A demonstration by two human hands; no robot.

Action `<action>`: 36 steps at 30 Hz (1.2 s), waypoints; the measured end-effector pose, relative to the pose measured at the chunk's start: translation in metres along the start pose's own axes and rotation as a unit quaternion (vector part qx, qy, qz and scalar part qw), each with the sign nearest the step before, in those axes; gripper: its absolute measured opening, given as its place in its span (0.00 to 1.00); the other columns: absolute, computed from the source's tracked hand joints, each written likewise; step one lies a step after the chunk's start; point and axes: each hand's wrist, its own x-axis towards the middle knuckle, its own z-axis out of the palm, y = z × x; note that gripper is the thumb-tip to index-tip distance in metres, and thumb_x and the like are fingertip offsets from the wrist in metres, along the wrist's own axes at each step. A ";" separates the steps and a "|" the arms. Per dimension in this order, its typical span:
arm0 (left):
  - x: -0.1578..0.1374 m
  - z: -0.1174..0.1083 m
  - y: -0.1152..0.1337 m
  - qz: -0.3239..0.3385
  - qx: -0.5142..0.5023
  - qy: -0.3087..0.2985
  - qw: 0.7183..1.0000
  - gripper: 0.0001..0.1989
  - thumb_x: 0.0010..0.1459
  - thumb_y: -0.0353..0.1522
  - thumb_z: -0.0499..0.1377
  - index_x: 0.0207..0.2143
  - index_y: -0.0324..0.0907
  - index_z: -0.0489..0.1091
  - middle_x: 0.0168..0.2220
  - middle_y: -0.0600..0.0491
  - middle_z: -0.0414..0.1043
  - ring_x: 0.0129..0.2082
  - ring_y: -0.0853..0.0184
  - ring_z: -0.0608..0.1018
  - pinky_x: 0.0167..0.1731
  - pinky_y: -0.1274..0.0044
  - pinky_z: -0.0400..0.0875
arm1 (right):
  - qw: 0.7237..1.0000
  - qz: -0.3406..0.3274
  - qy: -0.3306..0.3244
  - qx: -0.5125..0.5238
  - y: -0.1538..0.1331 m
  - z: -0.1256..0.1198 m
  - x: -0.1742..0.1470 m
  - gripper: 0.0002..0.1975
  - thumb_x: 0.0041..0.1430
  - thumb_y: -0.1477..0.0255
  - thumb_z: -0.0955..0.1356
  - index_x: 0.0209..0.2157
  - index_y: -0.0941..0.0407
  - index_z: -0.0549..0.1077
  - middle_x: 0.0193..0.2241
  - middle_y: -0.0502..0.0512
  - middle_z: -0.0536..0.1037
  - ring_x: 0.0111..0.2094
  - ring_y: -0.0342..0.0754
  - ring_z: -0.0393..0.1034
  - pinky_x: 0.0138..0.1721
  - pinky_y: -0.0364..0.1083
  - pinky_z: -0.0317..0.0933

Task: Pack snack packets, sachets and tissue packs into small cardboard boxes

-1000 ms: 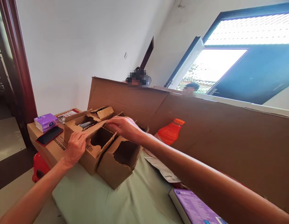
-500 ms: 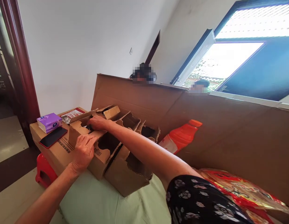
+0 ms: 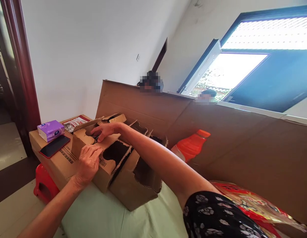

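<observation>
My left hand point(image 3: 88, 162) grips the near edge of a brown cardboard box point(image 3: 106, 177), its fingers folded over the edge above a printed barcode. The box has curved cut-outs in its sides. My right hand point(image 3: 105, 131) reaches across into the left compartment, fingers bent. A small dark object point(image 3: 95, 138) shows at its fingertips, too hidden to name. Beside this box, to the right, stands another open cardboard box point(image 3: 133, 193) with ragged cut edges and a dark inside.
At the left, a purple tissue pack point(image 3: 51, 130), a phone point(image 3: 55, 146) and a foil packet point(image 3: 75, 124) lie on a closed carton point(image 3: 66, 165). An orange bottle point(image 3: 193, 145) leans against a tall cardboard panel point(image 3: 230, 142). Two people's heads show behind it. A red stool point(image 3: 45, 185) stands lower left.
My right hand has shifted slightly right and its fingers have spread a little, with the dark object now showing below them. My left hand stays on the box edge. The view has tilted slightly.
</observation>
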 end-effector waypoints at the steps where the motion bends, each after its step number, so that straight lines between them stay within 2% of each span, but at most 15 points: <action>1: 0.000 0.000 0.000 -0.002 -0.001 0.000 1.000 0.15 0.66 0.23 0.51 0.48 0.42 0.73 0.43 0.48 0.79 0.46 0.60 0.77 0.50 0.64 0.72 | 1.000 -0.003 -0.001 0.007 0.000 0.000 -0.001 0.35 0.56 0.71 0.74 0.65 0.55 0.67 0.58 0.57 0.77 0.53 0.49 0.75 0.49 0.41 0.67; 4: 0.000 0.000 0.000 -0.004 0.000 -0.002 1.000 0.14 0.66 0.23 0.52 0.48 0.42 0.73 0.43 0.48 0.79 0.46 0.60 0.77 0.50 0.65 0.72 | 1.000 -0.008 0.014 0.005 -0.005 0.003 -0.002 0.33 0.57 0.70 0.74 0.64 0.57 0.69 0.58 0.60 0.77 0.53 0.50 0.75 0.50 0.42 0.67; 7: 0.000 -0.001 0.000 -0.005 0.006 -0.009 1.000 0.14 0.65 0.23 0.52 0.48 0.43 0.73 0.44 0.48 0.79 0.47 0.60 0.77 0.50 0.65 0.71 | 0.998 -0.006 0.053 -0.025 -0.012 0.009 -0.005 0.25 0.62 0.70 0.71 0.61 0.57 0.73 0.58 0.59 0.76 0.56 0.52 0.73 0.54 0.45 0.64; 10: 0.001 -0.002 0.001 -0.009 0.020 -0.019 1.000 0.14 0.65 0.23 0.53 0.47 0.44 0.73 0.43 0.49 0.79 0.47 0.60 0.78 0.54 0.62 0.68 | 0.992 0.018 0.096 -0.074 -0.018 0.016 -0.006 0.24 0.65 0.77 0.66 0.62 0.58 0.72 0.57 0.63 0.76 0.57 0.56 0.71 0.57 0.49 0.62; 13: 0.001 -0.003 0.001 -0.014 0.041 -0.024 0.999 0.12 0.65 0.23 0.55 0.46 0.43 0.73 0.43 0.50 0.80 0.47 0.59 0.78 0.57 0.59 0.62 | 0.988 0.036 0.104 -0.111 -0.021 0.022 -0.002 0.28 0.60 0.82 0.66 0.61 0.55 0.73 0.53 0.62 0.80 0.55 0.56 0.73 0.54 0.48 0.63; 16: 0.001 -0.005 0.001 -0.020 0.059 -0.022 0.998 0.10 0.65 0.24 0.56 0.45 0.43 0.74 0.43 0.49 0.80 0.47 0.57 0.78 0.52 0.61 0.63 | 0.983 0.049 0.118 -0.129 -0.023 0.026 0.003 0.22 0.60 0.81 0.66 0.53 0.53 0.79 0.48 0.60 0.82 0.52 0.55 0.75 0.50 0.47 0.64; 22: 0.001 -0.005 0.000 -0.021 0.080 -0.016 0.996 0.11 0.65 0.23 0.56 0.43 0.44 0.75 0.39 0.52 0.82 0.43 0.59 0.78 0.46 0.63 0.63 | 0.966 0.093 0.219 -0.105 -0.019 0.026 0.006 0.15 0.58 0.78 0.66 0.42 0.55 0.84 0.42 0.62 0.84 0.46 0.55 0.76 0.44 0.46 0.63; 26: 0.003 -0.006 0.001 -0.024 0.088 -0.021 0.996 0.11 0.64 0.23 0.56 0.42 0.45 0.75 0.39 0.52 0.82 0.42 0.59 0.77 0.46 0.64 0.64 | 0.940 0.112 0.319 -0.037 -0.006 0.006 -0.002 0.13 0.57 0.76 0.66 0.37 0.58 0.83 0.34 0.55 0.83 0.39 0.50 0.75 0.40 0.44 0.61; 30: 0.005 -0.007 0.001 -0.026 0.093 -0.025 0.995 0.12 0.63 0.22 0.56 0.41 0.44 0.75 0.38 0.51 0.81 0.41 0.58 0.77 0.45 0.64 0.65 | 0.910 0.103 0.399 0.046 0.003 -0.016 -0.025 0.11 0.55 0.74 0.66 0.33 0.61 0.81 0.26 0.50 0.77 0.31 0.45 0.71 0.34 0.41 0.60; 34: 0.008 -0.008 -0.001 -0.024 0.101 -0.033 0.994 0.13 0.62 0.23 0.56 0.42 0.45 0.76 0.39 0.50 0.81 0.41 0.56 0.77 0.44 0.63 0.66 | 0.872 0.069 0.465 0.135 0.005 -0.029 -0.071 0.13 0.56 0.73 0.64 0.38 0.60 0.79 0.29 0.49 0.78 0.31 0.42 0.71 0.33 0.40 0.65; 36: 0.010 -0.008 -0.004 -0.020 0.104 -0.035 0.994 0.13 0.61 0.23 0.56 0.42 0.45 0.76 0.38 0.50 0.81 0.41 0.56 0.77 0.43 0.63 0.67 | 0.830 0.030 0.512 0.221 0.006 -0.030 -0.105 0.12 0.56 0.70 0.65 0.37 0.60 0.78 0.30 0.50 0.78 0.30 0.42 0.71 0.32 0.41 0.67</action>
